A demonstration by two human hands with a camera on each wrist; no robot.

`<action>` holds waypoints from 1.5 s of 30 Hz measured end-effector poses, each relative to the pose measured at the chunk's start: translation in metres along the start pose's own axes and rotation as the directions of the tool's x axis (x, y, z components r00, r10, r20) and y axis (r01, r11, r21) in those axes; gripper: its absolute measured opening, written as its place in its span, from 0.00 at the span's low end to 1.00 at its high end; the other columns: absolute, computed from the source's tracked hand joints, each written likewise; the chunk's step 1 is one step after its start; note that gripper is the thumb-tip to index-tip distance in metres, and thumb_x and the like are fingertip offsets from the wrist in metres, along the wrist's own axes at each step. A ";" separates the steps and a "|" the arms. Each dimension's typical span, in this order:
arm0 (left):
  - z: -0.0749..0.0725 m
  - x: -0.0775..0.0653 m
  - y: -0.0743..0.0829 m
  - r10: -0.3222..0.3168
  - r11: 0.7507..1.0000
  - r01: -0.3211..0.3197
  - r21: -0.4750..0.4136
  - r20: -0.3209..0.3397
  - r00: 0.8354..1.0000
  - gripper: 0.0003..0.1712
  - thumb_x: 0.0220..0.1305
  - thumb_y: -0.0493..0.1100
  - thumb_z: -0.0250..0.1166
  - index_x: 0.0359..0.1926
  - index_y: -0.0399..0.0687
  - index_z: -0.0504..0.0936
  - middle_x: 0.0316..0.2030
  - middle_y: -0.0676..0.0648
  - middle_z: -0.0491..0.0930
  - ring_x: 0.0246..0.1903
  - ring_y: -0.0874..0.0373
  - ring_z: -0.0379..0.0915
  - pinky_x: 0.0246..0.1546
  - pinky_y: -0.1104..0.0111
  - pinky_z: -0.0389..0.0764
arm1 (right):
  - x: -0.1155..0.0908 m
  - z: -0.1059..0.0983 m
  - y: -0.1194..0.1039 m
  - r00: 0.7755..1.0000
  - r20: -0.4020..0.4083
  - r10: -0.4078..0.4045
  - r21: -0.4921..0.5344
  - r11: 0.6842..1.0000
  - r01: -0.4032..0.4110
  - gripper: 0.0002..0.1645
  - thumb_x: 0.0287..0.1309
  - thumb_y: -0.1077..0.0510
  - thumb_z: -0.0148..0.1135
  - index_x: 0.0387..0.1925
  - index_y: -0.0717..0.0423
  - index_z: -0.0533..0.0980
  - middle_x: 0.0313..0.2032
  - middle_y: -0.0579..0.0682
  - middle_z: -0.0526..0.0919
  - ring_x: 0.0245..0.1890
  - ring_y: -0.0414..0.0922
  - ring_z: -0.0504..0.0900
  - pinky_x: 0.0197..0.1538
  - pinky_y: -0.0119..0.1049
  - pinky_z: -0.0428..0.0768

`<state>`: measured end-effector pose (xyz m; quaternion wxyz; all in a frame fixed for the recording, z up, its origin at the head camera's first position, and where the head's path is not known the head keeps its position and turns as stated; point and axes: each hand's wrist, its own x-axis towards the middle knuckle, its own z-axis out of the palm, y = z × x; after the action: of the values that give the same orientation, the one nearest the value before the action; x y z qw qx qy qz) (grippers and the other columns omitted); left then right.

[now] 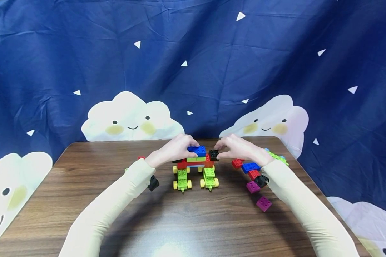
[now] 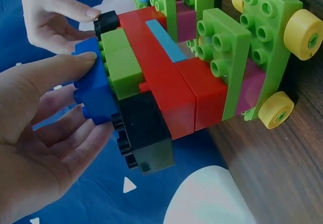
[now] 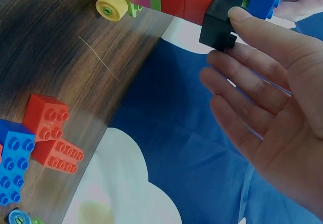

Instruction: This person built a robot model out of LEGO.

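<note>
A toy brick build stands mid-table on lime-green wheeled bases (image 1: 209, 178) with yellow wheels. Across them run red bricks (image 2: 156, 67), topped by lime-green bricks (image 2: 123, 65) and a blue brick (image 1: 200, 151). My left hand (image 1: 175, 148) grips the blue brick, its thumb on one side and fingers on the other. At the build's right end my right hand (image 1: 238, 147) pinches a black brick (image 3: 219, 22) between thumb and fingers. Another black brick (image 2: 144, 130) sits at the left end of the red bricks, close by the left fingers.
Loose bricks lie to the right on the wooden table (image 1: 193, 217): a blue brick (image 1: 251, 167), red bricks (image 3: 46, 115) and a magenta brick (image 1: 264, 203). A lime-green piece (image 1: 278, 157) with blue parts is at the far right. A blue cloth (image 1: 193, 71) hangs behind the table.
</note>
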<state>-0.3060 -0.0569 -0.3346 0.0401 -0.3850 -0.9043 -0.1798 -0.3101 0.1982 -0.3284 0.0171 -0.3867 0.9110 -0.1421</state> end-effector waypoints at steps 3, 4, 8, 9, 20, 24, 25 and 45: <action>0.002 0.001 0.000 0.002 1.000 -0.002 0.016 -0.006 1.000 0.20 0.59 0.46 0.73 0.50 0.40 0.86 0.47 0.43 0.87 0.48 0.52 0.82 0.54 0.62 0.82 | -0.001 0.000 0.000 1.000 0.003 0.007 0.002 1.000 -0.007 0.17 0.56 0.54 0.72 0.44 0.61 0.84 0.42 0.56 0.88 0.42 0.51 0.87 0.51 0.49 0.85; 0.003 0.001 0.000 0.002 1.000 -0.001 0.020 -0.007 1.000 0.20 0.59 0.46 0.73 0.50 0.40 0.86 0.47 0.43 0.87 0.48 0.52 0.82 0.54 0.62 0.82 | -0.001 0.000 0.000 1.000 0.003 0.009 0.000 1.000 -0.009 0.17 0.56 0.54 0.72 0.44 0.61 0.84 0.42 0.56 0.88 0.42 0.51 0.87 0.50 0.49 0.85; 0.004 0.000 0.002 0.002 1.000 -0.002 0.030 -0.015 1.000 0.20 0.59 0.45 0.72 0.50 0.40 0.86 0.47 0.43 0.86 0.46 0.52 0.82 0.52 0.63 0.82 | -0.001 0.001 0.000 1.000 0.003 0.014 -0.003 1.000 -0.014 0.17 0.56 0.54 0.72 0.44 0.61 0.84 0.42 0.56 0.88 0.42 0.50 0.87 0.50 0.47 0.85; 0.004 0.000 0.002 0.000 1.000 0.000 0.027 -0.017 1.000 0.20 0.59 0.45 0.72 0.50 0.40 0.86 0.47 0.43 0.86 0.46 0.52 0.82 0.52 0.63 0.82 | -0.001 0.001 0.001 1.000 0.003 0.015 -0.004 1.000 -0.015 0.17 0.56 0.54 0.72 0.44 0.60 0.84 0.42 0.56 0.88 0.42 0.50 0.87 0.50 0.47 0.85; 0.008 0.003 -0.002 -0.090 0.990 0.090 -0.107 0.012 0.996 0.21 0.58 0.45 0.73 0.51 0.40 0.85 0.48 0.43 0.87 0.47 0.53 0.82 0.53 0.63 0.83 | -0.006 0.002 0.006 1.000 -0.003 0.019 0.032 0.999 -0.019 0.17 0.57 0.54 0.71 0.44 0.60 0.84 0.42 0.55 0.89 0.43 0.52 0.87 0.51 0.49 0.84; 0.007 0.004 -0.004 -0.106 0.983 0.108 -0.148 0.024 0.994 0.21 0.57 0.45 0.73 0.50 0.40 0.85 0.48 0.43 0.87 0.47 0.52 0.83 0.54 0.62 0.83 | -0.007 0.003 0.007 1.000 -0.009 0.030 0.070 0.997 -0.029 0.16 0.56 0.55 0.71 0.43 0.60 0.84 0.41 0.55 0.89 0.41 0.50 0.88 0.51 0.49 0.85; 0.007 0.004 -0.004 -0.111 0.980 0.114 -0.163 0.026 0.993 0.21 0.57 0.45 0.73 0.50 0.40 0.85 0.48 0.44 0.87 0.47 0.52 0.83 0.54 0.62 0.83 | -0.006 0.003 0.009 0.999 -0.010 0.030 0.074 0.997 -0.029 0.15 0.56 0.55 0.71 0.43 0.60 0.84 0.41 0.55 0.89 0.41 0.49 0.88 0.50 0.49 0.85; 0.003 0.004 0.000 -0.131 0.980 0.130 -0.152 0.005 0.991 0.21 0.55 0.44 0.75 0.49 0.40 0.86 0.47 0.44 0.87 0.46 0.52 0.83 0.54 0.61 0.82 | -0.004 0.003 0.010 0.998 -0.004 0.060 0.089 0.994 -0.059 0.16 0.56 0.53 0.72 0.43 0.59 0.84 0.42 0.54 0.89 0.40 0.44 0.88 0.49 0.44 0.86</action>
<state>-0.3088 -0.0529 -0.3367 0.0011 -0.3265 -0.9111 -0.2517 -0.3135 0.2069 -0.3339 0.0354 -0.3577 0.9150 -0.1834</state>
